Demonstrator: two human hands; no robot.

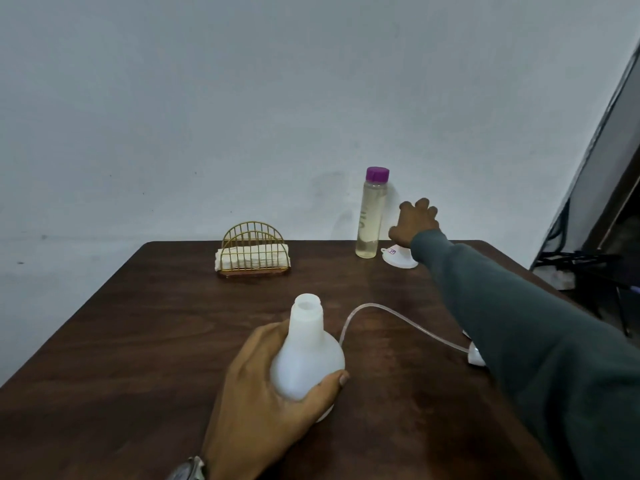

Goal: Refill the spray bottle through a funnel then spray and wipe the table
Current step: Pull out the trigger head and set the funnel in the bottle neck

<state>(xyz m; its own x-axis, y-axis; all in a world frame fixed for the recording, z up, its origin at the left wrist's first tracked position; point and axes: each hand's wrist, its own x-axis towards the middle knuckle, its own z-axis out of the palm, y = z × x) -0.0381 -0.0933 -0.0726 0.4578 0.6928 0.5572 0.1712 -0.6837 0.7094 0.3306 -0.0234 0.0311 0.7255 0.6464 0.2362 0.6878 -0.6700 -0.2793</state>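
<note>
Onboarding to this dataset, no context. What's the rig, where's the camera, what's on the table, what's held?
No machine: a person works bare-handed, and the single picture comes from a wide-angle camera on their head, looking forward and down. The left hand grips the white spray bottle, upright on the brown table, neck open. Its spray head with a clear tube lies to the right, partly behind the sleeve. The right hand reaches over a white funnel at the far edge; whether it grips it is unclear. Beside the funnel stands a purple-capped clear bottle of yellowish liquid. Further left sits a gold wire holder with white napkins.
</note>
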